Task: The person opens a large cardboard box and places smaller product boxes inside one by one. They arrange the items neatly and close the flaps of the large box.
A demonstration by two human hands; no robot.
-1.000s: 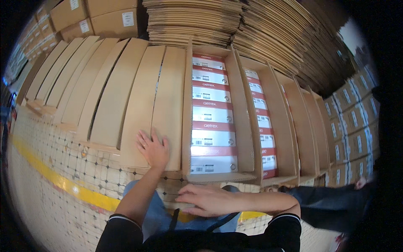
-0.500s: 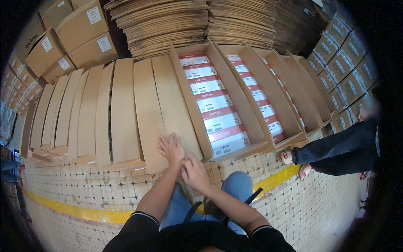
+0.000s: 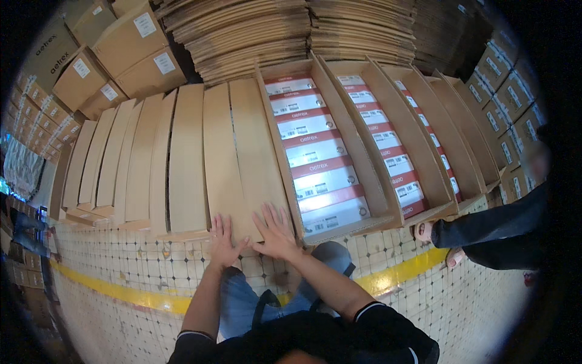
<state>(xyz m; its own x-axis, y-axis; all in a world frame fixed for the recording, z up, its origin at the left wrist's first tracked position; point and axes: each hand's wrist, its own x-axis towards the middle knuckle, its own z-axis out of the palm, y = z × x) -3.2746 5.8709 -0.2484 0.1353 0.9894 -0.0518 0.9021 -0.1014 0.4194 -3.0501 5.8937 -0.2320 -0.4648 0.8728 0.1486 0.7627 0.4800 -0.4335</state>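
Brown corrugated cardboard forms the closed carton (image 3: 242, 151) lying flat on the tiled floor (image 3: 139, 267), its two long flaps meeting in a centre seam; the left hand (image 3: 223, 239) and right hand (image 3: 276, 230) press on its near end, fingers spread, gripping nothing. Just right, an open carton (image 3: 376, 182) holds a row of white boxes (image 3: 315, 161) with red bands and small barcode labels, while stacked flat cardboard sheets (image 3: 254, 36) rise behind.

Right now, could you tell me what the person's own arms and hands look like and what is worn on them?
Both forearms are bare below short black sleeves, each sleeve edged with a thin white stripe at the cuff. The left hand and right hand are bare: no gloves, and no watch or band shows on either wrist. Whether any ring is worn is too small to tell.
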